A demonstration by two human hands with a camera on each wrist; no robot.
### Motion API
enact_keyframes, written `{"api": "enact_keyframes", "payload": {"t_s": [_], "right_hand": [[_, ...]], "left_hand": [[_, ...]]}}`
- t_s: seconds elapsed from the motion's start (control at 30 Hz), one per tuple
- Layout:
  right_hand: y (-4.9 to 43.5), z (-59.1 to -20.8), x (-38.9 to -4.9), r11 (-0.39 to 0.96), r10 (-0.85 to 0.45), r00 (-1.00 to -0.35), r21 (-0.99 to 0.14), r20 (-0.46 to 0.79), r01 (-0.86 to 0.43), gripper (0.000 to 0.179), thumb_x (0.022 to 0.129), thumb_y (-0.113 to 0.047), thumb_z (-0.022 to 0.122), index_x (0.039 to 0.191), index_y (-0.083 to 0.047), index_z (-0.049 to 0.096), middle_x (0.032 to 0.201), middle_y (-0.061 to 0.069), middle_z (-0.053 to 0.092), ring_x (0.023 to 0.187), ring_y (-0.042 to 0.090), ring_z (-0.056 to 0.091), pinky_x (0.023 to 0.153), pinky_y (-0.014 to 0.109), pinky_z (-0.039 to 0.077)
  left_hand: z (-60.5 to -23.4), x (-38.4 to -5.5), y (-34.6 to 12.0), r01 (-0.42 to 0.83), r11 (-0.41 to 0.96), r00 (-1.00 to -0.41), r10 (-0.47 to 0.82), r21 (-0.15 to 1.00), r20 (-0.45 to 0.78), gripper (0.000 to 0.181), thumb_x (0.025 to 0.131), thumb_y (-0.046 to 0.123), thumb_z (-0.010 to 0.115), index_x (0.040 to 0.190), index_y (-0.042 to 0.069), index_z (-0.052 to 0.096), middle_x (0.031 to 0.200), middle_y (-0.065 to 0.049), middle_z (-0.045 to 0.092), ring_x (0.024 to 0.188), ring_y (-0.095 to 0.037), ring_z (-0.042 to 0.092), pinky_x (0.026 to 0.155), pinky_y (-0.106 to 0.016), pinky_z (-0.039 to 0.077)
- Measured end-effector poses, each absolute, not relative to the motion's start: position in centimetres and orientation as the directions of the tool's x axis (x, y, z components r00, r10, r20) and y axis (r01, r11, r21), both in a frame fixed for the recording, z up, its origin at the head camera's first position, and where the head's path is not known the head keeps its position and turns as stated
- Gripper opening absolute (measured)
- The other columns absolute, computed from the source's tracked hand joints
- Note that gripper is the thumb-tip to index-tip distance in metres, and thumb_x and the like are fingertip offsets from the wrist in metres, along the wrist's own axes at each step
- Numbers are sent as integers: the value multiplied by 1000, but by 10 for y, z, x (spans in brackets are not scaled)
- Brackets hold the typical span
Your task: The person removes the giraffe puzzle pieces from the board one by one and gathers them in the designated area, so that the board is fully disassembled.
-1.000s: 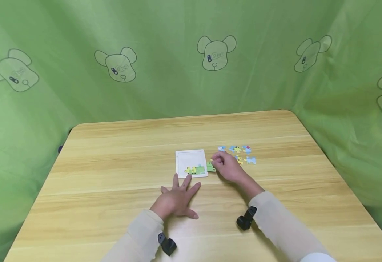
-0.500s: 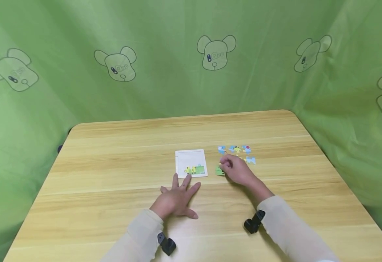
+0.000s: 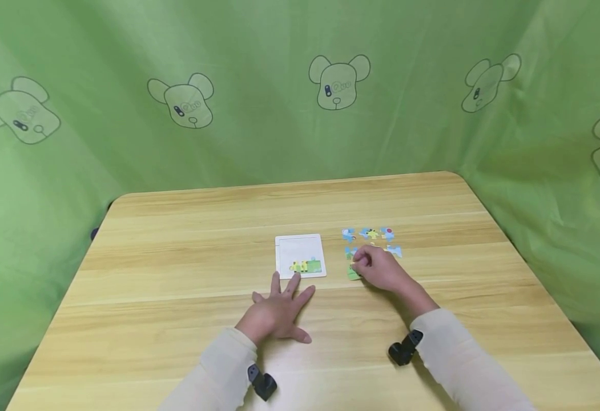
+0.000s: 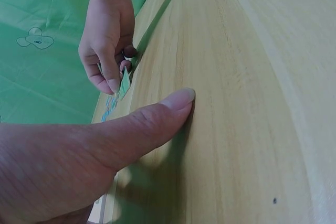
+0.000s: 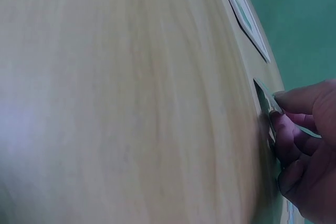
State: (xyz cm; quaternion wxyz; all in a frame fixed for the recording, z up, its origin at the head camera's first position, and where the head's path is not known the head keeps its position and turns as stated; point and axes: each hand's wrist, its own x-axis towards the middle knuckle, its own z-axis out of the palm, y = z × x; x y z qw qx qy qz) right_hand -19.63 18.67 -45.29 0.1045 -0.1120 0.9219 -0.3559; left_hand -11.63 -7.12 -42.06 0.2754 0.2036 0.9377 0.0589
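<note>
My right hand [image 3: 380, 269] pinches a green puzzle piece [image 3: 353, 273] between thumb and fingers, to the right of the white puzzle tray [image 3: 300, 246]. In the left wrist view that piece [image 4: 125, 84] is tilted, one corner pointing up; the right wrist view shows it at the fingertips, close over the table. My left hand [image 3: 278, 315] lies with fingers spread at the tray's near edge, fingertips right at the rim. Joined green and yellow pieces [image 3: 306, 266] lie along the tray's lower right.
Several loose puzzle pieces [image 3: 371, 233], blue, yellow and green, lie in rows behind the right hand, some partly hidden by it. The wooden table [image 3: 186, 245] is bounded by a green curtain [image 3: 258, 142] at the back and sides.
The right hand has carried the green piece from beside the tray's right edge to the right and slightly nearer me. A blue-green loose piece behind it now shows. The left hand has stayed put.
</note>
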Motion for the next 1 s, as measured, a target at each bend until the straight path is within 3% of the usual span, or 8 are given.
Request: {"api": "enact_keyframes", "payload": {"t_s": [0.47, 1.0], "right_hand": [[183, -450, -196, 797, -200, -973, -597, -116, -93, 20, 86, -24, 68, 81, -8, 57, 70, 2, 54, 62, 16, 47, 59, 27, 40], [184, -449, -197, 820, -184, -974, -567, -134, -77, 20, 85, -26, 68, 77, -11, 58, 70, 1, 56, 62, 16, 49, 59, 28, 40]], "left_hand": [[-421, -116, -72, 348, 910, -767, 414, 225, -490, 99, 70, 66, 66, 151, 38, 15, 160, -3, -2, 141, -47, -3, 92, -79, 23], [-420, -116, -72, 346, 911, -766, 413, 224, -493, 99, 70, 65, 66, 151, 38, 15, 160, -2, -2, 141, -46, -3, 93, -78, 23]]}}
